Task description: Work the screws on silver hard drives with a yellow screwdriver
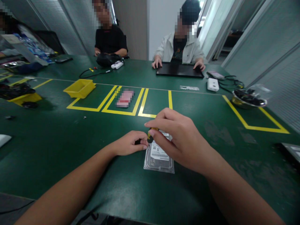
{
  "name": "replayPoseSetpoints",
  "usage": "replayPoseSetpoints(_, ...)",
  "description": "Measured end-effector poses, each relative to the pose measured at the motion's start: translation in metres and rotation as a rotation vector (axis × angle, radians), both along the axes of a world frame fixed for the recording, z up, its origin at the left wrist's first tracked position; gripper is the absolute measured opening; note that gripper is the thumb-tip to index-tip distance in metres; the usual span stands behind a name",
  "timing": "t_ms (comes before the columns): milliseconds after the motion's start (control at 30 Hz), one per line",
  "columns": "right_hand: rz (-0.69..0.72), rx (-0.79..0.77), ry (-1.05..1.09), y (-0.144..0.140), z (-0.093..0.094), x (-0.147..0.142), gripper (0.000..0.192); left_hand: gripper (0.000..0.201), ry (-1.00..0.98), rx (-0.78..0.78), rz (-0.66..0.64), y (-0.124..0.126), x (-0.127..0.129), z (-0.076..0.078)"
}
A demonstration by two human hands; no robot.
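Head view: a dark green desk (pixel 58 147) marked with yellow tape, two people seated at twelve o'clock. A silver rectangular metal hard drive (pixel 159 156) with white label lies flat at centre. The right hand (pixel 180 137) pinches a yellow-and-black screwdriver handle (pixel 151 134) above the drive's eleven o'clock corner; the left hand (pixel 130 143), fingers pressed together, steadies its tip from nine o'clock.

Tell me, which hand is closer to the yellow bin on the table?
Left. The left hand sits at the hard drive's left edge, on the yellow bin's side. The right hand is over the drive, pinching a small screwdriver, farther from the bin.
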State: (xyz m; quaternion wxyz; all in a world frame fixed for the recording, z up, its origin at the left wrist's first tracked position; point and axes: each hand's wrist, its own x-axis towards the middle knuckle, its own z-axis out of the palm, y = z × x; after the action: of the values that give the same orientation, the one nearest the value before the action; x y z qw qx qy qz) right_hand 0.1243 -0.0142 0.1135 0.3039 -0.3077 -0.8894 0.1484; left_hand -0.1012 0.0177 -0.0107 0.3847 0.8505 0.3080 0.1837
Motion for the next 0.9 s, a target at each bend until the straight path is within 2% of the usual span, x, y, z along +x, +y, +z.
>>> replayPoseSetpoints(200, 0.108, -0.042, 0.013, 0.0010, 0.0049, 0.0065, 0.022, 0.019, 0.039, 0.003, 0.020, -0.0004, -0.0005, 0.0001)
replayPoseSetpoints(467, 0.151, -0.064, 0.017, 0.0004, 0.0081, 0.0100, 0.028, 0.021, 0.060, 0.011, 0.023, -0.0009, -0.0010, 0.0027)
replayPoseSetpoints(900, 0.108, -0.093, 0.015, 0.0016, 0.0059, 0.0094, 0.013, 0.022, 0.040, 0.024, 0.014, -0.0004, -0.0027, -0.0047)
